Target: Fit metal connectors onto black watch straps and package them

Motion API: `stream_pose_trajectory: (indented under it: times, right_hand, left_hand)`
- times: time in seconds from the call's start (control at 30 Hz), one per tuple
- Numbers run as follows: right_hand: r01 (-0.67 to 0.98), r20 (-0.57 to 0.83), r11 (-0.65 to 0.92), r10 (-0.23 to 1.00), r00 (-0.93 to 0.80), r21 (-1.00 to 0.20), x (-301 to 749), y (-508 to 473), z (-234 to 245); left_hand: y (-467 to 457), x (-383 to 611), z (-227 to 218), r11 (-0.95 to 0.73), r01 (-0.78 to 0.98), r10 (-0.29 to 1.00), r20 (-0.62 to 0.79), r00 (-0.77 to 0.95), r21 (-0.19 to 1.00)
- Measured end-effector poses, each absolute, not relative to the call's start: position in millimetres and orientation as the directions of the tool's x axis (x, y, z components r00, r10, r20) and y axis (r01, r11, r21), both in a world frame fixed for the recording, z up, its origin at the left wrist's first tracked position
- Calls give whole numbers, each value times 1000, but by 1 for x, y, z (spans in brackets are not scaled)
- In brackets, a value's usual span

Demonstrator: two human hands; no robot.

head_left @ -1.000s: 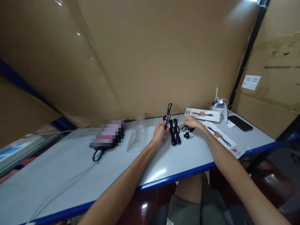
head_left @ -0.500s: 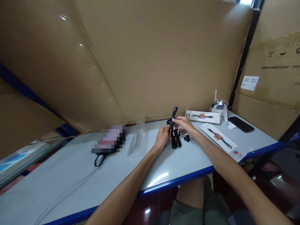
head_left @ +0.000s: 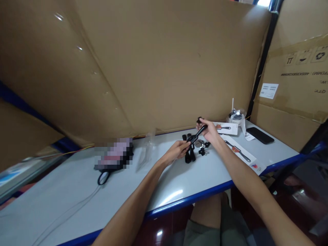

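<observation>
My left hand point(head_left: 177, 151) is closed on a black spokeshave point(head_left: 197, 134), tilted so that one handle points up to the right. A small black knob point(head_left: 199, 120) is pinched in the fingertips of my right hand point(head_left: 210, 132), just above that handle. More black spokeshaves point(head_left: 190, 158) lie on the table beneath and beside my left hand, which partly covers them. Right of them are loose star-shaped black knobs point(head_left: 202, 152) with screws, and some small metal plates point(head_left: 199, 143).
Two carded tool packages point(head_left: 239, 150) lie to the right, near a phone point(head_left: 260, 135) and a plastic-wrapped cup point(head_left: 236, 117) with a straw. At left are a clear plastic bag point(head_left: 146, 153) and a blurred-out device point(head_left: 115, 155) with a cable. Cardboard point(head_left: 153, 68) walls the back.
My right hand has come away from the spokeshave, up and to the right, with a knob in its fingers. The spokeshave has tipped over to the right in my left hand.
</observation>
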State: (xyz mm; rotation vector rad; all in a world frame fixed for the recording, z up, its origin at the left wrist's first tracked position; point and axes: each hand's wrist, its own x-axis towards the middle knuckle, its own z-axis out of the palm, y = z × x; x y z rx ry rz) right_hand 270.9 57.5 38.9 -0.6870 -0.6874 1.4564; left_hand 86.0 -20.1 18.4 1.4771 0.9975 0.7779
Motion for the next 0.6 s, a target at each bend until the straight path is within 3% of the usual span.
stream_pose_trajectory:
  times: [0.07, 0.13, 0.27, 0.43, 0.6]
  right_hand:
    - [-524, 56, 135, 985, 164, -841, 290, 64, 44]
    - [-213, 137, 203, 948, 287, -956, 303, 69, 43]
    - [122, 173, 147, 954, 243, -982, 304, 76, 30]
    - [470, 167, 102, 981, 98, -877, 291, 80, 17]
    - [771, 251, 126, 967, 45, -624, 295, 76, 14]
  left_hand:
    - [-17, 82, 21, -33, 296, 953, -60, 299, 955]
    - [-12, 78, 21, -36, 474, 997, -1, 78, 880]
    - [-2, 67, 17, 62, 677, 973, 105, -203, 733]
    - [-3, 63, 10, 172, 833, 963, 86, -254, 526]
    - [-8, 70, 10, 166, 921, 979, 56, -198, 353]
